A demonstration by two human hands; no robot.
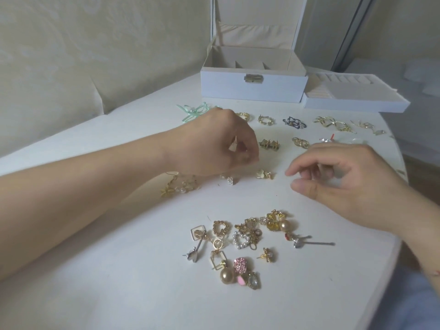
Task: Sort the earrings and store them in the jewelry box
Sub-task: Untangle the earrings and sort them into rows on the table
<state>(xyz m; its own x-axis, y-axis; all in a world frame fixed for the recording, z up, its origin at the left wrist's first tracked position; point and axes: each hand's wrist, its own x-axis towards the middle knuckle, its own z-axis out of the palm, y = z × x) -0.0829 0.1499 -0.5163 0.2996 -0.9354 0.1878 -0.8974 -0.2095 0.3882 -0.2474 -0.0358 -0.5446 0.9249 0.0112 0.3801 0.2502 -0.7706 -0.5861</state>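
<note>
A mixed pile of earrings [250, 239] lies on the white table [119, 270] in front of me, with pearls, hearts, pink stones and a long pin. Sorted pairs lie in rows farther back: gold hoops [265, 120], a dark pair [294, 122], gold triangle studs [269, 145] and cream flower studs [264, 175]. My left hand [221, 144] hovers over the rows with curled fingers and pinches what looks like a small earring, mostly hidden. My right hand [345, 182] hangs just above the table, fingers loosely curled and holding nothing. The white jewelry box [253, 88] stands open at the back.
The box's removable tray [354, 103] with ring slots sits to the right of the box. A mint ribbon bow earring [192, 111] lies at the back left, and dangling flower earrings [178, 186] lie under my left wrist. The table's rounded edge runs close on the right.
</note>
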